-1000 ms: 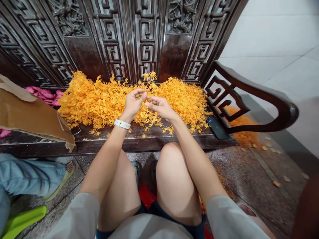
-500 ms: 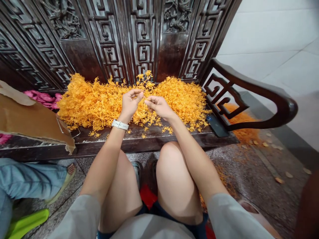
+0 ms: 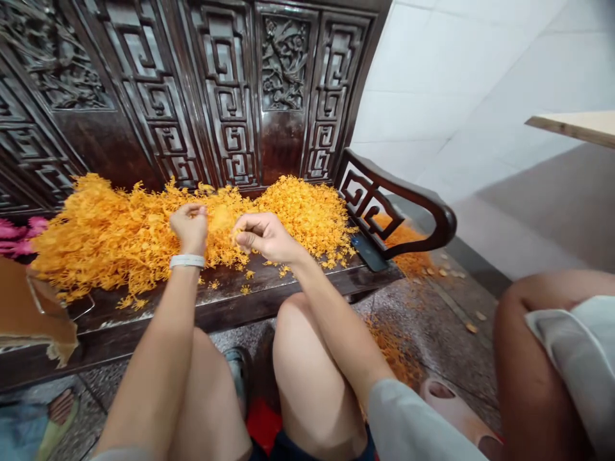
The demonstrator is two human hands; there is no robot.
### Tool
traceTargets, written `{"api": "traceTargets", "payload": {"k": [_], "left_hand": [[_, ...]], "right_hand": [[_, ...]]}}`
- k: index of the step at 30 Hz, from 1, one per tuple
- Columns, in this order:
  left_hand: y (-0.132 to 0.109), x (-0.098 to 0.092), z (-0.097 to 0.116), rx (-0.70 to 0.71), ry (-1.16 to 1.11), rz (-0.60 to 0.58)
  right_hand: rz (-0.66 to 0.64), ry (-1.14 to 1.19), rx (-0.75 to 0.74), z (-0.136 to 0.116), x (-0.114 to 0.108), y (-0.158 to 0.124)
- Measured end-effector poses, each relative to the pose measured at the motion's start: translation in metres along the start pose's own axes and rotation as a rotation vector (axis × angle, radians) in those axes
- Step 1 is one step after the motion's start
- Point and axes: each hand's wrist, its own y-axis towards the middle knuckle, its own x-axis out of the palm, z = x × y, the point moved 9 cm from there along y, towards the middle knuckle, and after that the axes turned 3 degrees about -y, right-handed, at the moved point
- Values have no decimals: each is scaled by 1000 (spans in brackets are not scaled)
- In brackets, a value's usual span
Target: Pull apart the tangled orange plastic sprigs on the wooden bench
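A big heap of small orange plastic flower pieces [image 3: 120, 234] covers the seat of a dark carved wooden bench [image 3: 225, 301]. My left hand [image 3: 189, 225], with a white watch band at the wrist, is curled shut just above the heap. My right hand [image 3: 262, 235] is beside it, fingers pinched together. An orange flower piece [image 3: 221, 218] sits between the two hands, and both seem to grip it at its ends. My bare knees are below, close to the bench's front edge.
A dark phone [image 3: 368, 251] lies on the seat near the curved armrest [image 3: 408, 202]. Brown cardboard [image 3: 29, 314] and pink flowers [image 3: 16, 230] are at the left. Orange bits litter the floor [image 3: 408, 259]. Another person's knee [image 3: 538, 346] is at the right; a foot in a sandal [image 3: 52, 410] is at lower left.
The camera has swung to the right, so bench and hands shifted left in view. The hands have drawn slightly apart and lowered toward the heap. Another person's knee came into view at right.
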Motion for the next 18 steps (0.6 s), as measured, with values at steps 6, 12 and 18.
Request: {"api": "traceTargets", "payload": {"k": [6, 12, 18], "left_hand": [[14, -27, -6, -86, -90, -27], [-2, 5, 6, -117, -115, -227], [-21, 27, 16, -68, -180, -394]], "right_hand": [[-556, 151, 79, -16, 20, -34], [-455, 253, -5, 10, -9, -19], [628, 317, 109, 40, -106, -13]]}}
